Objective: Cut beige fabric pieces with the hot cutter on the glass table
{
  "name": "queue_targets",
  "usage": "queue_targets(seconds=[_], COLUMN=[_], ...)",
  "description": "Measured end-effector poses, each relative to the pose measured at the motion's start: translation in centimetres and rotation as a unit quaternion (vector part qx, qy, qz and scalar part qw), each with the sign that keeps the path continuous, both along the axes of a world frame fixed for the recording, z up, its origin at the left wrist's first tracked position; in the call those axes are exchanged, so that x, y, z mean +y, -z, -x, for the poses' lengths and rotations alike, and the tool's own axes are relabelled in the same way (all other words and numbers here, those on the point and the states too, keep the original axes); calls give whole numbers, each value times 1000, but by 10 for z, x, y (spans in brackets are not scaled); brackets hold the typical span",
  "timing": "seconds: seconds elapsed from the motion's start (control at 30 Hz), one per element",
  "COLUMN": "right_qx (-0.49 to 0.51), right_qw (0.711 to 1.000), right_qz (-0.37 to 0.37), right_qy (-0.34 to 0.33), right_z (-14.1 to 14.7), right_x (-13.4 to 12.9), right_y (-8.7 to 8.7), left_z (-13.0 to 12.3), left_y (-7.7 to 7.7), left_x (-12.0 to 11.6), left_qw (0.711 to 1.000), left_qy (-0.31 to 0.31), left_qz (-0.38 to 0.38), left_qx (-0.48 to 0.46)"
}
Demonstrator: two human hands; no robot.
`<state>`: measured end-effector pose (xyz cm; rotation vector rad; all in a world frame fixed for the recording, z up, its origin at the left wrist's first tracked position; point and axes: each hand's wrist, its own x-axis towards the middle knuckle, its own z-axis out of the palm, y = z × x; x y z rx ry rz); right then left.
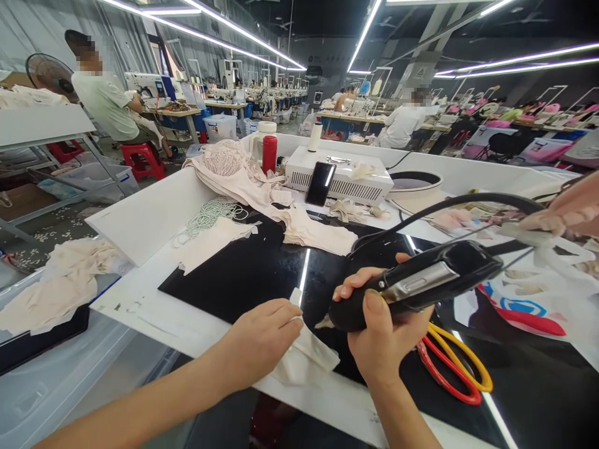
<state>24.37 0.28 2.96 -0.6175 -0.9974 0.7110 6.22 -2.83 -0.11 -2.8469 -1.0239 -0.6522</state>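
My left hand (269, 340) pinches a small pale cream fabric piece (311, 352) at the table's front edge. A light tip of the piece sticks up above my fingers. My right hand (388, 330) is wrapped around a black corded hand tool (421, 287) with a silver metal lever, my thumb beside that lever. The tool's rounded end points left, towards my left hand but apart from it. Its thick black cable (449, 202) arches back over the table. Under the tool lie scissors (456, 368) with red and yellow handles, their blades hidden.
A black sheet (253, 268) covers the table, bearing stacked cream fabric pieces (318, 231) and pale green cord (218, 218). Behind stand a white vented box (339, 178), a phone (321, 183) and a red bottle (269, 154). Another person's hand (573, 206) reaches in from the right.
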Motion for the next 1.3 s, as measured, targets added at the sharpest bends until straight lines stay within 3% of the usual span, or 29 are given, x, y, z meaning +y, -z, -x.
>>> queue_targets(seconds=[0.27,0.47,0.83,1.3], right_qx=[3,-1,7,1], right_qw=[999,999,999,1000], right_qz=[9,5,0,-6], right_qy=[-36,-34,-37,-30], right_z=[5,5,4,18], right_x=[-9,-11,-12,5], right_y=[0,4,4,5], left_z=[7,17,31,31], left_y=[9,13,17,23], left_x=[28,34,32,29], left_qw=[993,988,989,992], left_qy=[86,96,102,89], left_qz=[75,116,100,79], left_qx=[14,24,36,47])
